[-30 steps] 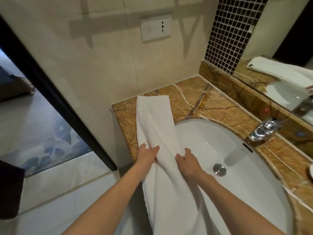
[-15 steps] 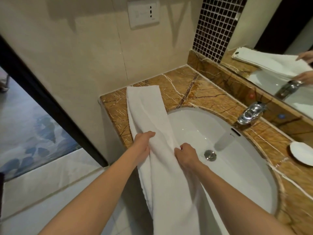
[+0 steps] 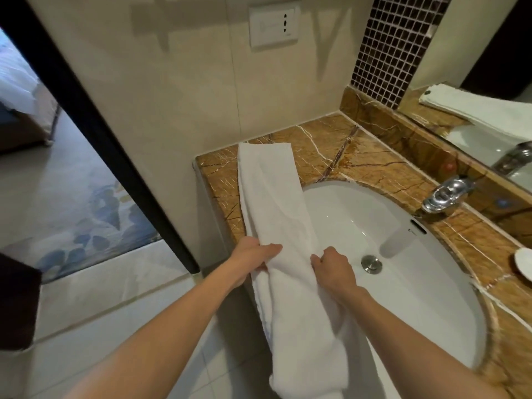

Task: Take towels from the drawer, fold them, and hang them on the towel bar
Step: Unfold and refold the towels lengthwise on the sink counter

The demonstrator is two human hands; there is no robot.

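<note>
- One white towel (image 3: 273,214), a long folded strip running from 12 to 6 o'clock through the middle of the view.
- Two hands, both gripping that towel: the left hand (image 3: 253,254) at 6 o'clock and the right hand (image 3: 334,269) at 5 o'clock.
- One white sink basin (image 3: 417,283) at 4 o'clock.
- One drain plug (image 3: 371,263) inside the basin, at 4 o'clock.
- One chrome faucet (image 3: 446,194) at 3 o'clock.
- One small white dish (image 3: 524,263), cut by the frame edge at 3 o'clock.
- One marble countertop (image 3: 331,145) at 2 o'clock.
- One mirror (image 3: 489,67) at 2 o'clock.
- One wall socket plate (image 3: 273,27) at 12 o'clock.
- One blue-leaf rug (image 3: 86,211) at 9 o'clock.
</note>
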